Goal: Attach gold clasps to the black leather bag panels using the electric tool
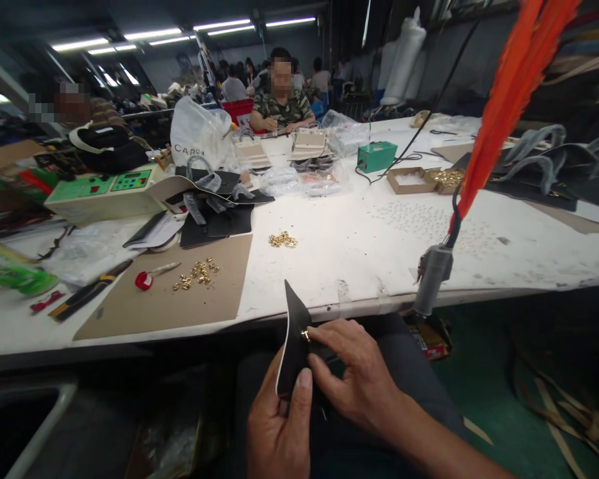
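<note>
Below the table edge, over my lap, my left hand (278, 426) grips a pointed black leather piece (293, 339), thumb pressed on its lower part. My right hand (357, 372) lies against the same piece, its fingers pinching a small gold metal fitting (305, 334) at the leather's edge. A pile of gold fittings (198, 273) rests on a brown cardboard sheet (174, 299) on the white table (359, 253). A smaller gold pile (282, 240) lies further back.
A red-capped tool (148, 276) and a black-and-yellow knife (87, 293) lie at left. Black leather pieces (219, 216), a green-panelled machine (104, 193), a green box (377, 156) and cardboard trays (422, 179) sit behind. A clamped post with orange feathers (509, 100) stands at right. Seated people work across the table.
</note>
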Motion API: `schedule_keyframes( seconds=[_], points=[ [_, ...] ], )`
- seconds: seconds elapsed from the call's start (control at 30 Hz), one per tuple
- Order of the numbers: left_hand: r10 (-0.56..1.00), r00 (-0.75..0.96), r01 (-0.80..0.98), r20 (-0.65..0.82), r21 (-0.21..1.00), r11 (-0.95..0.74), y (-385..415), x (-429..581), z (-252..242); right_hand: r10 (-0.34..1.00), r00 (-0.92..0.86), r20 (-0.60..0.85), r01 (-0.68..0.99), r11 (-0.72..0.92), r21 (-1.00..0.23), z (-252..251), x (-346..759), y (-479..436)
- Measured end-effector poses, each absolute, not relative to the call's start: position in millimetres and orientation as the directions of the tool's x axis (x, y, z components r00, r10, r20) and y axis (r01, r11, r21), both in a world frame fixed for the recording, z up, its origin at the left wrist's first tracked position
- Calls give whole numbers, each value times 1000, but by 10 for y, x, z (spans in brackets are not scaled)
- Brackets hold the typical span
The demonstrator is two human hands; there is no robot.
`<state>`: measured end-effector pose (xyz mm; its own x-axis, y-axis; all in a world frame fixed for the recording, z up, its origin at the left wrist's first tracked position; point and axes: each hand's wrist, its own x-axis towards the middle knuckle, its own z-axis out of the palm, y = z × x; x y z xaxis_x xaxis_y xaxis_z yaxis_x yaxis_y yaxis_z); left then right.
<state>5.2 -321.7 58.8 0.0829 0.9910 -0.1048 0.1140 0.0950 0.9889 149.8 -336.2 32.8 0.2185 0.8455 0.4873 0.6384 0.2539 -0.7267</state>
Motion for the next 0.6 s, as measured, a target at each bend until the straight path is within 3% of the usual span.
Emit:
schedule_keyframes(
  seconds=[0.2, 0.3, 0.4, 0.5, 0.6],
  points=[
    [986, 161, 130, 49, 989, -70, -3278, 5, 562, 894, 59, 445, 545, 344, -765, 337, 1500, -3495],
    [963, 227, 87, 146, 982, -170, -3348, 32, 524, 873, 127, 471, 509, 350, -786, 302, 1454, -3446],
    [970, 199, 32, 140, 988, -149, -3388, 66, 485, 855, 224, 467, 427, 345, -836, 304, 1428, -3389],
    [987, 158, 45, 39, 998, -47, -3287, 32, 468, 895, 304, 326, 261, 251, -932, 327, 1473, -3377],
    [984, 179, 169, 16, 985, -47, -3032, -54, 469, 935, 338, 107, 28, 104, -994, 354, 1570, -3394]
  ],
)
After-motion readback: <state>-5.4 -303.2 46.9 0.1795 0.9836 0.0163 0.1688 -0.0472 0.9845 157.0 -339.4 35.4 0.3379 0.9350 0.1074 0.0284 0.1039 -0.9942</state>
